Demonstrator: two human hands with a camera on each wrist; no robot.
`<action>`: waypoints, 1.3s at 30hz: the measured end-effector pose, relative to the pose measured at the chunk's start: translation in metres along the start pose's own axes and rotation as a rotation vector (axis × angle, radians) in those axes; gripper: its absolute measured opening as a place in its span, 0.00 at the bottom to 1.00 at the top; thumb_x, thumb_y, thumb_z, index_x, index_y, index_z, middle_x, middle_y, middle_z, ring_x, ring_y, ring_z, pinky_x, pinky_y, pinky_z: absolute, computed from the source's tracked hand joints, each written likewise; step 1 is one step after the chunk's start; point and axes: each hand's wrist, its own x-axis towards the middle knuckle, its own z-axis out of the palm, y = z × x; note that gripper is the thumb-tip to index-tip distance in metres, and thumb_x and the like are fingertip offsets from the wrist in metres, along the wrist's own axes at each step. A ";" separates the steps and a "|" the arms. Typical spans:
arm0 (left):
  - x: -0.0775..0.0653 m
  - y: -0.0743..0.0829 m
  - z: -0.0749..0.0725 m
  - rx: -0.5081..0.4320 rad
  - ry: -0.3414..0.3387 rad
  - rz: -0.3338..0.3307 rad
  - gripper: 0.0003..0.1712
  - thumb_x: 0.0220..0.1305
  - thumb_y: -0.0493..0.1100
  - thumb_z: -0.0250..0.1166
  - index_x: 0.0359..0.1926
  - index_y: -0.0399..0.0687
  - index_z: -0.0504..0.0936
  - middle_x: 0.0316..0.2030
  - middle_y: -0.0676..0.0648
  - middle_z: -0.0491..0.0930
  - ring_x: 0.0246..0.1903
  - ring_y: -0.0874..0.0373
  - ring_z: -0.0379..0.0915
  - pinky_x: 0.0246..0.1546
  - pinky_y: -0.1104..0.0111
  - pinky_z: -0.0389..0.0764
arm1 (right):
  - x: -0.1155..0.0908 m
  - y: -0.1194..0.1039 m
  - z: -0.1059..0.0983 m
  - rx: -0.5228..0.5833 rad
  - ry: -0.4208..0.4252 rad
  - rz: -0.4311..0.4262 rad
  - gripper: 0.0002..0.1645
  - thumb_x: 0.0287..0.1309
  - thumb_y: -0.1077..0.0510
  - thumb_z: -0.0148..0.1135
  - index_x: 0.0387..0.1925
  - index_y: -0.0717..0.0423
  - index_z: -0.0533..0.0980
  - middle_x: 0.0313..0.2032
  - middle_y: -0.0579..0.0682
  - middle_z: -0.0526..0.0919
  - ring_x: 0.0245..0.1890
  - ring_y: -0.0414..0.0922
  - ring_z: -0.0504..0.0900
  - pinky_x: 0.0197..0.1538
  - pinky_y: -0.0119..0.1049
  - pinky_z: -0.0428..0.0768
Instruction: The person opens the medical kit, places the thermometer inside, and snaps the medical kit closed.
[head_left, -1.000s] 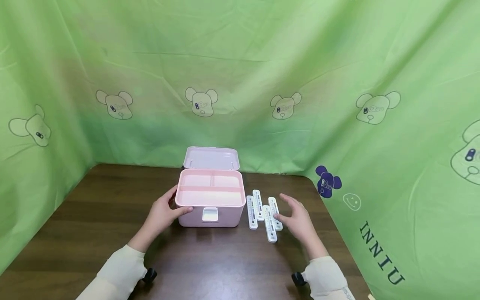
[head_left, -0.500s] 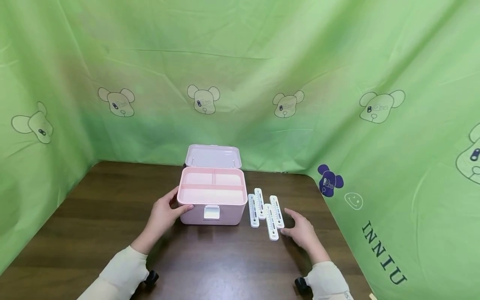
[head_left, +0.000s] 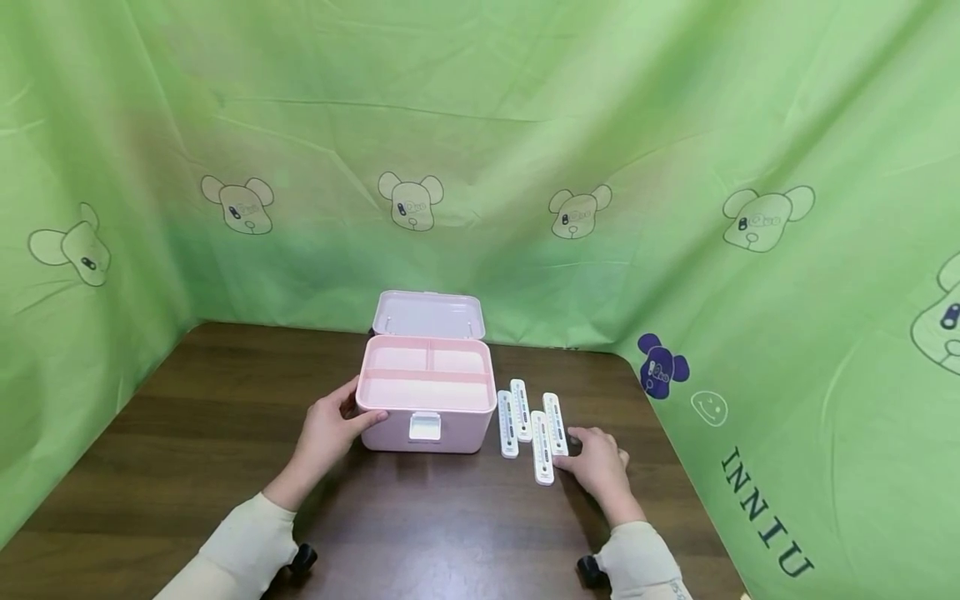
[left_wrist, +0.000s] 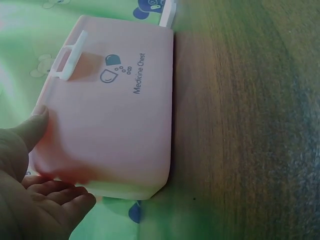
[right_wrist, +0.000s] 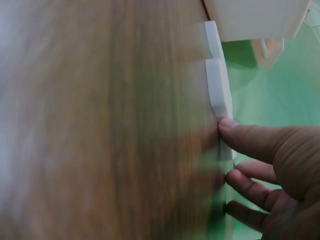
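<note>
A pink medicine chest (head_left: 457,431) stands with its lid (head_left: 429,317) tipped back and its divided tray (head_left: 426,392) uncovered. My left hand (head_left: 327,427) holds its front left corner, thumb on the front and fingers along the side; the printed "Medicine Chest" front (left_wrist: 120,115) fills the left wrist view. Several flat white thermometers lie to the right of the chest. At the near end of the rightmost thermometer (head_left: 552,417), my right hand (head_left: 602,468) pinches between thumb and index finger. In the right wrist view the thumb (right_wrist: 250,137) overlaps a white thermometer edge (right_wrist: 218,87).
One thermometer (head_left: 542,446) lies just left of the right hand, and two more, a left one (head_left: 507,427) and a farther one (head_left: 520,408), lie nearer the chest. A green printed curtain (head_left: 510,308) hangs behind and beside the brown wooden table (head_left: 435,525).
My right hand has lowered and closed in on the rightmost thermometer, with thumb and index finger now at its near end. The left hand stays on the chest.
</note>
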 end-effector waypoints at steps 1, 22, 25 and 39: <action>0.000 0.000 0.000 -0.001 0.001 0.000 0.45 0.55 0.48 0.80 0.71 0.41 0.73 0.60 0.38 0.82 0.58 0.47 0.81 0.54 0.58 0.84 | 0.000 0.000 0.001 -0.004 0.007 0.014 0.37 0.48 0.47 0.80 0.59 0.60 0.81 0.58 0.63 0.82 0.60 0.65 0.74 0.55 0.67 0.65; 0.004 0.002 -0.002 0.057 -0.008 -0.008 0.46 0.54 0.51 0.81 0.70 0.39 0.74 0.62 0.38 0.80 0.58 0.46 0.81 0.54 0.57 0.84 | 0.005 -0.011 0.000 -0.023 0.041 0.156 0.20 0.51 0.45 0.76 0.39 0.56 0.86 0.39 0.56 0.89 0.46 0.65 0.81 0.51 0.65 0.66; 0.005 0.003 -0.002 0.077 -0.011 -0.005 0.46 0.54 0.52 0.80 0.70 0.38 0.74 0.61 0.38 0.81 0.58 0.45 0.81 0.53 0.56 0.84 | 0.007 -0.009 -0.001 0.000 0.046 0.168 0.20 0.50 0.45 0.75 0.38 0.56 0.86 0.39 0.56 0.89 0.45 0.64 0.82 0.50 0.65 0.66; 0.002 0.005 -0.005 0.074 -0.031 -0.046 0.46 0.53 0.53 0.81 0.69 0.41 0.76 0.60 0.39 0.82 0.57 0.46 0.82 0.51 0.59 0.86 | 0.012 -0.001 -0.025 0.212 0.122 0.102 0.21 0.53 0.55 0.69 0.49 0.60 0.84 0.40 0.55 0.88 0.42 0.52 0.82 0.46 0.50 0.72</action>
